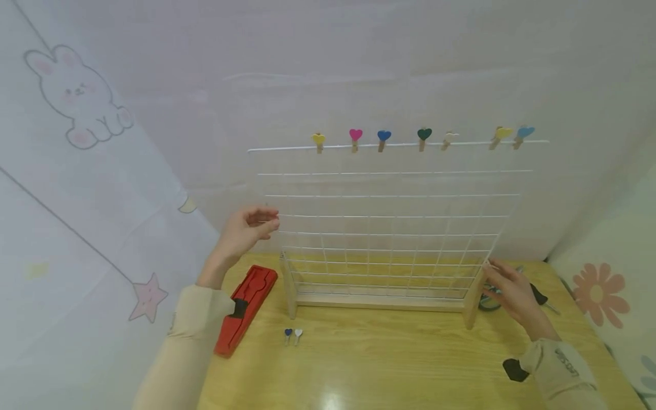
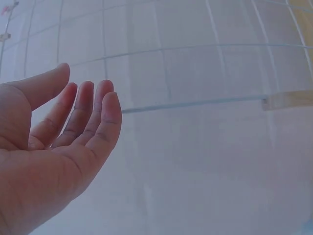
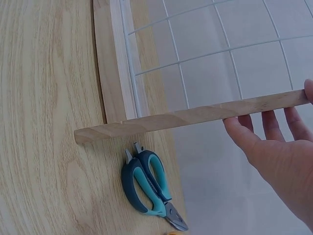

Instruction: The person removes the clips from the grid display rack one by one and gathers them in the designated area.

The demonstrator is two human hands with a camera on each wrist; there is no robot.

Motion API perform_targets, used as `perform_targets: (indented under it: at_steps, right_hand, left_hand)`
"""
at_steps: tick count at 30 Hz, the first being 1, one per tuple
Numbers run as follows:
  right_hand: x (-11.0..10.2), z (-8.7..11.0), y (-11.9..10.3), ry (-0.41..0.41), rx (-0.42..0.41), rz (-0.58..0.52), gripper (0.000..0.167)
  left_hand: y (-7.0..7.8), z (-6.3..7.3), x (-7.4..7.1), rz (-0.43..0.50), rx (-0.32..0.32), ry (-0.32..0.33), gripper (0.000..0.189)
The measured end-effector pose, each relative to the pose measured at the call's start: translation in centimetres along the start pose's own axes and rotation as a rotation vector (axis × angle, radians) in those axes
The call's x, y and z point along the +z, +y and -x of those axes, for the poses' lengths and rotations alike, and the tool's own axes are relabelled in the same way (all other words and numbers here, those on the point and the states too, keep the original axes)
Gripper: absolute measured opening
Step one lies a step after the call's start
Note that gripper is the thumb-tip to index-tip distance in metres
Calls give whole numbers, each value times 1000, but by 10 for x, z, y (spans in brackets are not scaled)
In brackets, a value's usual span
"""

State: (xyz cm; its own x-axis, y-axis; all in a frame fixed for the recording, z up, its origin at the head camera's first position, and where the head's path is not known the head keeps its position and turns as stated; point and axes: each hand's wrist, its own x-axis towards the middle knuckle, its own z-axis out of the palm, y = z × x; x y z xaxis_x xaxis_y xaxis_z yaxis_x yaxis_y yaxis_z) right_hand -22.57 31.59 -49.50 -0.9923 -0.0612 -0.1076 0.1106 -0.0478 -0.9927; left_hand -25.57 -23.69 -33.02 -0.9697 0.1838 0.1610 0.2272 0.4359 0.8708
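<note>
A white wire grid rack stands upright on a wooden base with wooden side posts. Several small heart-topped clothespins in different colors are clipped along its top wire. My left hand is at the rack's left edge, fingers loosely bent and thumb apart; in the left wrist view that hand holds nothing, and whether its fingertips touch the edge wire I cannot tell. My right hand is at the right wooden post. In the right wrist view its fingers lie against one side, with the partly cut-off thumb opposite.
A red case lies left of the rack on the wood-grain table. Two small heart clothespins, blue and white, lie in front. Teal-handled scissors lie beyond the right post. A pale printed cloth hangs behind.
</note>
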Motion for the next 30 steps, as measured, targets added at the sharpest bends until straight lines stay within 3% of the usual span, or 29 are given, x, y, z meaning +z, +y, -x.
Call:
perform_targets:
  at_steps: [10,16,19,25,30]
  right_hand:
    - [-1,1,0,-6,-6,-21,77]
    - [-1,2,-1,-17,-7,-37,76]
    - [-1,2,-2,-20,-10,-49,77]
    - [-1,2,-1,-15,-6,-54,76]
    - [-1,2,-2,-11,4,-32,77]
  left_hand:
    - [66,-21,-2,-12,144,57,32]
    - [107,-30,2,110,246,128,23]
    - [128,-32,6,122,288,154,24]
    - [155,-42,9,-73,299,223,34]
    - [165,-54,13,-294,268,137,43]
